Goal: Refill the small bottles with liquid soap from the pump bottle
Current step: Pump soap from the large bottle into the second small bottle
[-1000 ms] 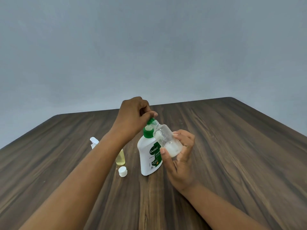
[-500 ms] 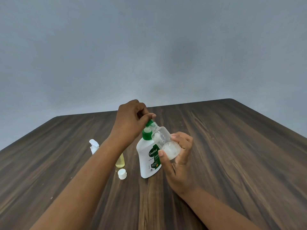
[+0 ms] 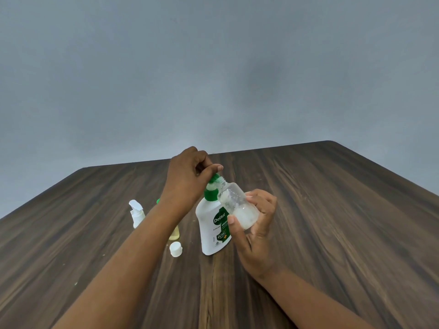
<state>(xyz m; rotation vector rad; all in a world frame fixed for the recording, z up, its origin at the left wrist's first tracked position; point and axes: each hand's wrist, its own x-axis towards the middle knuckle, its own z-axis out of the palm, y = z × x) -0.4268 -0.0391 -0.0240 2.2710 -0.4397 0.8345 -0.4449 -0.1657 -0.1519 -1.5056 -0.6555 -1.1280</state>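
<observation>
A white pump bottle point(image 3: 212, 230) with a green collar and green pump head stands on the dark wooden table point(image 3: 332, 222). My left hand point(image 3: 187, 179) is curled over the pump head and grips it. My right hand point(image 3: 255, 225) holds a small clear bottle point(image 3: 237, 205) tilted, its open neck up against the pump spout. White soap fills the lower part of the small bottle. A loose white cap point(image 3: 176, 249) lies on the table left of the pump bottle.
A small white spray bottle point(image 3: 137, 213) stands to the left. A small bottle of yellow liquid point(image 3: 174, 234) stands half hidden behind my left forearm. A grey wall rises behind the table's far edge.
Both hands and the two bottles keep their pose. The scene sits slightly higher in the picture with the camera's movement.
</observation>
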